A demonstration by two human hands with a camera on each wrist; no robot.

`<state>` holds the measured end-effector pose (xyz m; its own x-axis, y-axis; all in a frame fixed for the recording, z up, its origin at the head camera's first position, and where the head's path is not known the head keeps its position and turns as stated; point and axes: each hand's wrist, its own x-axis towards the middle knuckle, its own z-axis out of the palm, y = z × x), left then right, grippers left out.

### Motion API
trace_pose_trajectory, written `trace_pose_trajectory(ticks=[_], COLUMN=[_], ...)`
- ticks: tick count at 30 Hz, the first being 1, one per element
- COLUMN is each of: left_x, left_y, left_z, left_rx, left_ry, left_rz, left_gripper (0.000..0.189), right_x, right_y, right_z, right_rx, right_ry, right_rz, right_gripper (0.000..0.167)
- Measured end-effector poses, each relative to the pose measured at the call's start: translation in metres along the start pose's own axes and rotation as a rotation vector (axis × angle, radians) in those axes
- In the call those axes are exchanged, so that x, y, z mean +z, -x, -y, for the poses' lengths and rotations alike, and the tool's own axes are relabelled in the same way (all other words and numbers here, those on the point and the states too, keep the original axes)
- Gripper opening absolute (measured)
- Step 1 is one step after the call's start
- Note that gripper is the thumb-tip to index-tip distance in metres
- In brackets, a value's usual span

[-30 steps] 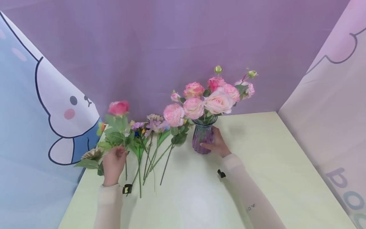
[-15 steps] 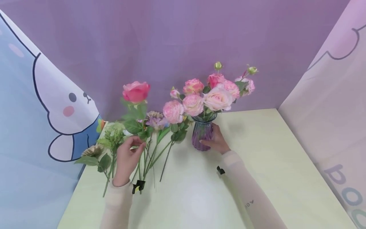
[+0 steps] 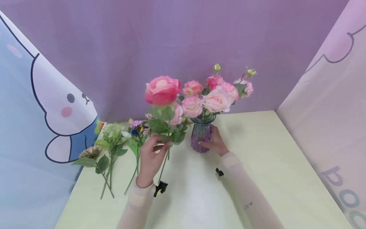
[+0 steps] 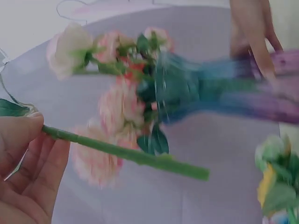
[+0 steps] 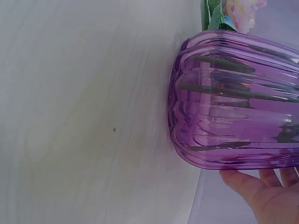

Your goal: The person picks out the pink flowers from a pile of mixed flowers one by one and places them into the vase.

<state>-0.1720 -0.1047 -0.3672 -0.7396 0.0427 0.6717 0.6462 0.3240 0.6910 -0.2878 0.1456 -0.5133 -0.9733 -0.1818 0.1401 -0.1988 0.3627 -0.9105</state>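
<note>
My left hand [image 3: 152,158] pinches the green stem [image 4: 126,151] of a deep pink rose [image 3: 163,90] between thumb and fingers. The bloom stands upright above the hand, and the stem's cut end is free in the left wrist view. My right hand [image 3: 218,143] grips the lower side of a ribbed glass vase [image 3: 201,137], blue-green at the neck and purple below. Pink roses and peonies [image 3: 217,100] with two green buds fill the vase. Through its purple wall [image 5: 233,126] several stems show in the right wrist view. The held rose is just left of this bouquet.
Left on the pale table [image 3: 188,203] lie a green spray [image 3: 112,136], a beige flower [image 3: 91,152] with broad leaves, and small purple flowers [image 3: 135,124]. Behind the table rises a purple backdrop [image 3: 171,41]; a printed cloth [image 3: 65,105] hangs at the left.
My left hand has carried the pink rose from the flowers at the left rightward and up, close to the vase. My right hand has stayed on the vase.
</note>
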Motion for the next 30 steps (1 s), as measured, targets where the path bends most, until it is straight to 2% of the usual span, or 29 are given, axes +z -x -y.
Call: trace_pose_trajectory(ticks=[5,11,19,24,30], left_x=[0.023,0.045,0.064,0.076,0.091], left_y=[-0.006,-0.023,-0.044,-0.062,-0.073], left_z=[0.014,0.012,0.006,0.004,0.010], left_rx=[0.072,0.218,0.255,0.305,0.334], left_ry=[0.079,0.096,0.146,0.196,0.231], left_rz=[0.013,0.000,0.011,0.004,0.062], left_gripper=[0.017,0.018,0.017,0.014,0.020], right_x=[0.002,0.000,0.001,0.001,0.002], right_y=[-0.002,-0.007,-0.010,-0.009,-0.007], right_z=[0.001,0.001,0.000,-0.002,-0.007], right_rx=[-0.025,-0.031,-0.010,-0.015,0.002], right_ry=[0.018,0.029,0.000,0.000,0.006], right_rz=[-0.005,-0.005,-0.009,-0.015,-0.016], right_gripper=[0.099,0.098,0.098,0.099,0.101])
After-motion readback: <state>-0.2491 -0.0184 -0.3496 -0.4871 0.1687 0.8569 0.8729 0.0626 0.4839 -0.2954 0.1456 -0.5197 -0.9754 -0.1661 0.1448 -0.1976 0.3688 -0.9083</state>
